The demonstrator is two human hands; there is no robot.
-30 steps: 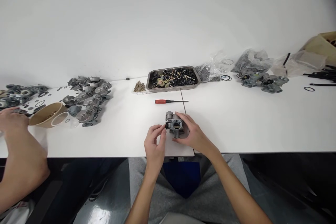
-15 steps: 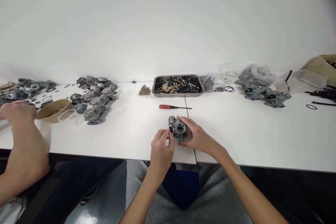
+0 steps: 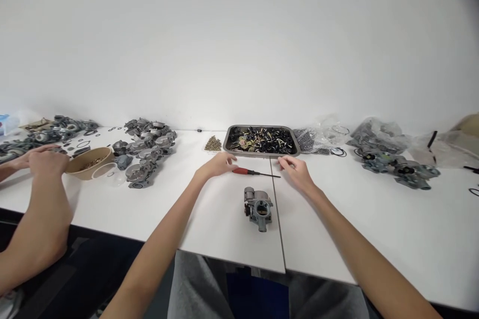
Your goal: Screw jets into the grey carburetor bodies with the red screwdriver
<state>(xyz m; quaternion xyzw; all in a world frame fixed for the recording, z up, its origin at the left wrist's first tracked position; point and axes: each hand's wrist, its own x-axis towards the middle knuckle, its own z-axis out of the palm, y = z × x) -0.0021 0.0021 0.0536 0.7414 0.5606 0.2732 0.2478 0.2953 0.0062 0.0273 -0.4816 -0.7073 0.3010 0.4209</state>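
Observation:
A grey metal carburetor (image 3: 260,209) stands on the white table near its front edge, touched by neither hand. Beyond it lies a screwdriver (image 3: 245,171) with a red handle on the left and its dark shaft pointing right. My left hand (image 3: 220,164) is at the handle's end, fingers curled and a little apart, with nothing visible in them. To the right of the shaft's tip, my right hand (image 3: 294,169) has thumb and index finger close together; whatever they hold, if anything, is too small to make out. A metal tray (image 3: 262,154) of small black and brass parts lies behind both hands.
Small brass screws (image 3: 213,143) are heaped left of the tray. Grey carburetors (image 3: 144,152) and a tan bowl (image 3: 90,164) lie at left, beside another person's hands (image 3: 48,159). Plastic bags (image 3: 377,134) and more metal bodies (image 3: 400,167) are at right.
Both hands have let go of the carburetor and moved forward, the left to the screwdriver handle, the right toward the tray. The view has shifted, and the carburetor sits lower in it.

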